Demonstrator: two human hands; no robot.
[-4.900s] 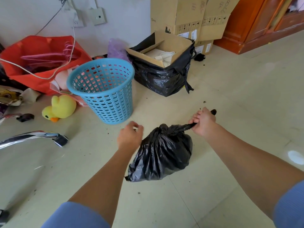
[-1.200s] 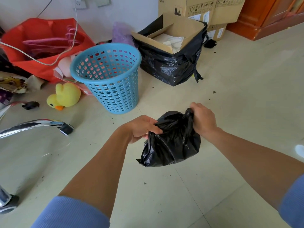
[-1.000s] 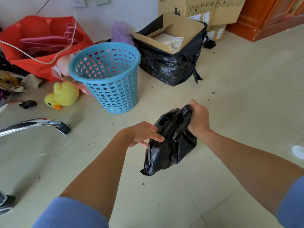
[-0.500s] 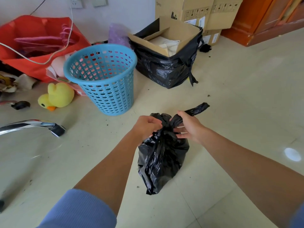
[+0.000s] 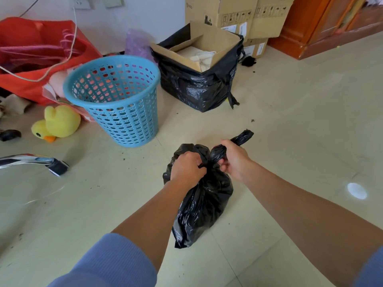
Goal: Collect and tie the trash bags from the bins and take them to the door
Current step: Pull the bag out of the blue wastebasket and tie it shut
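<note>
A small black trash bag (image 5: 204, 204) hangs over the pale tiled floor in front of me, its top gathered. My left hand (image 5: 186, 169) grips the left side of the gathered top. My right hand (image 5: 235, 158) holds the twisted right strip, whose end sticks out up and to the right. The empty blue perforated bin (image 5: 116, 96) stands upright to the left, beyond the bag. Farther back, a second black trash bag (image 5: 194, 88) wraps a cardboard box with its top open.
Stacked cardboard boxes (image 5: 234, 13) and wooden furniture (image 5: 323, 23) line the back wall. A red bag (image 5: 31, 50), a yellow plush duck (image 5: 57, 123) and a chrome chair leg (image 5: 33, 160) crowd the left. Open floor stretches to the right.
About a second ago both hands held the bag bunched up. Since then the right hand has drawn a twisted strip out to the right and the bag hangs longer.
</note>
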